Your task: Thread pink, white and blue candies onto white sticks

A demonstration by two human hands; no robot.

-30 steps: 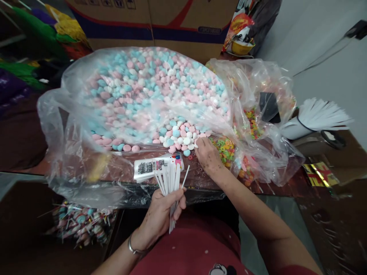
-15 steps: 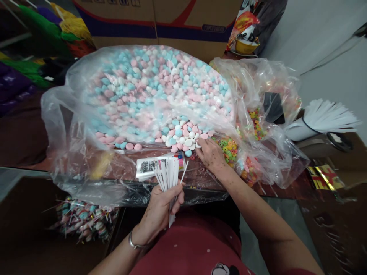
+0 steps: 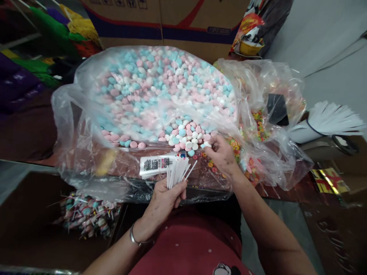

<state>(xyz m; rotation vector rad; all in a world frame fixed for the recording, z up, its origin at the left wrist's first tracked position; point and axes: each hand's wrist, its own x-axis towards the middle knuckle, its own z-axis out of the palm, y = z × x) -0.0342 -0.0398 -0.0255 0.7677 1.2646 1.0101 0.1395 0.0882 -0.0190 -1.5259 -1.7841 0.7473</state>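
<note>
My left hand (image 3: 166,198) is closed around a bundle of thin white sticks (image 3: 175,172), which fan out at the top; one stick leans away to the right. At the front right of a candy pile (image 3: 187,133), my right hand (image 3: 222,156) pinches a whitish candy (image 3: 206,145) between thumb and fingertips. The pile is made of pink, white and light blue pieces, spilling from the mouth of a large clear bag (image 3: 149,88). Beneath the stick tips lies a stack of printed plastic wrappers (image 3: 153,165). Small ring candies (image 3: 212,164) are scattered below my right hand.
Clear bags of colourful ring candies (image 3: 259,126) lie to the right. A bundle of white strips (image 3: 329,118) stands beyond them. At the lower left, an open box (image 3: 31,229) contains a heap of wrapped candy sticks (image 3: 88,214). A large carton (image 3: 183,26) stands behind.
My right hand has shifted right and pinched a candy at the pile's edge, uncovering ring candies below it. My left hand still holds the sticks, their tops now tilted more to the right.
</note>
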